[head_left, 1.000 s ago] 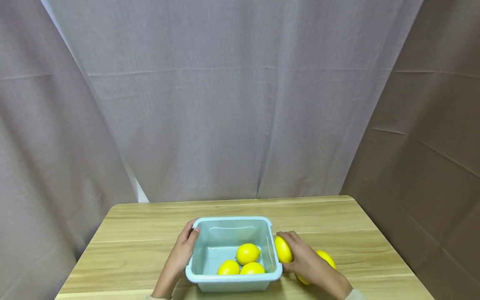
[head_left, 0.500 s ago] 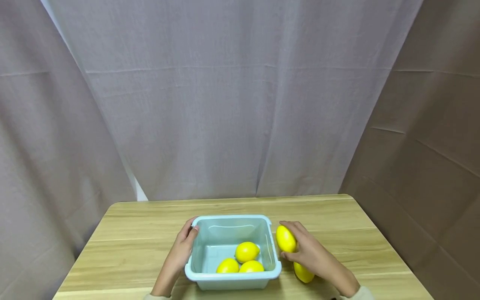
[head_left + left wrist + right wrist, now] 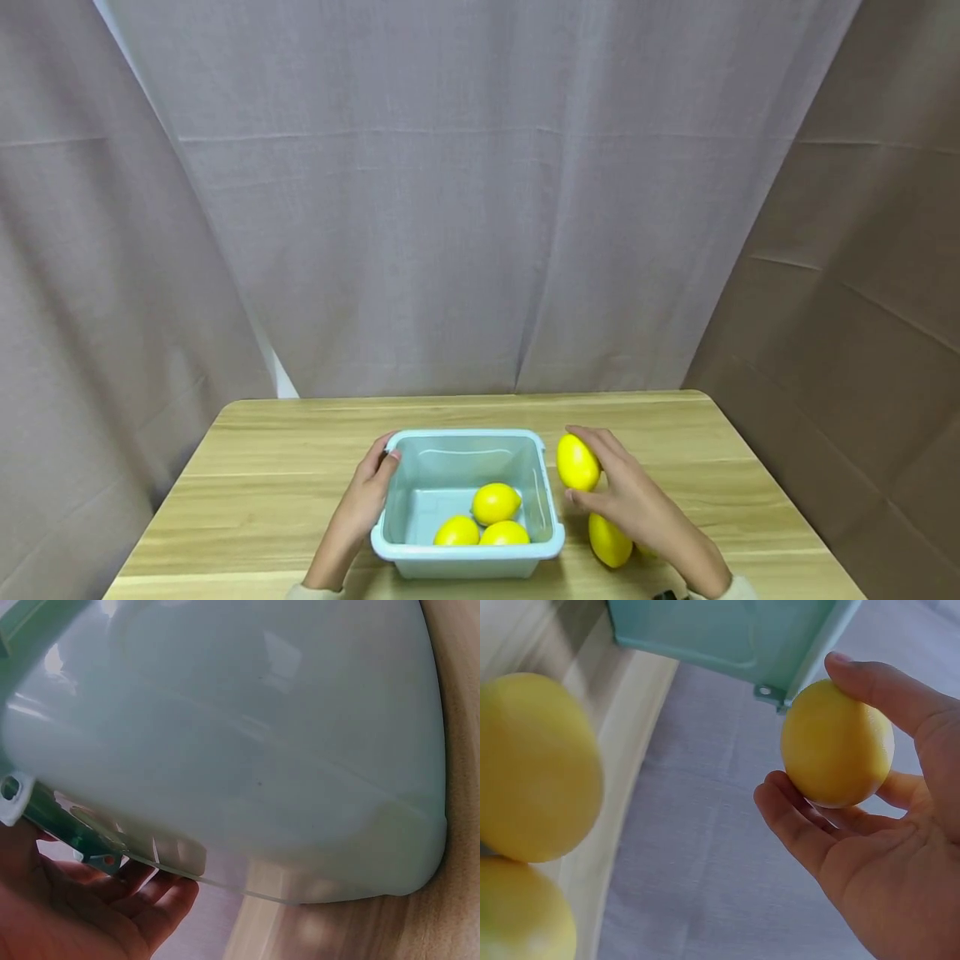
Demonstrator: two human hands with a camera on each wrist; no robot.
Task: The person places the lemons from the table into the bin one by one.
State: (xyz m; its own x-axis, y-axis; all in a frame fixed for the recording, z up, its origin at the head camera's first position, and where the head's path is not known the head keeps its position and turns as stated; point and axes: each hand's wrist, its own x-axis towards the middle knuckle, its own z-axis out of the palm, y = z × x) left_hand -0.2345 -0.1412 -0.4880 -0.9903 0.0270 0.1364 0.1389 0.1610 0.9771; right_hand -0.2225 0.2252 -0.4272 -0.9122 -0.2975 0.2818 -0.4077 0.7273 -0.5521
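Yellow lemon (image 3: 577, 462) pinched between thumb and fingers of the right hand (image 3: 628, 496), raised just beside the right wall of a pale green bin (image 3: 467, 553) and apart from it. Left hand (image 3: 367, 493) grips the bin's left rim, thumb on top. Three lemons (image 3: 496, 503) lie inside, grouped toward the near right corner. On the wooden table (image 3: 750, 521), below the right hand, one more lemon (image 3: 610, 540); beside it another (image 3: 521, 911), mostly hidden by the wrist in the head view, seemingly touching it.
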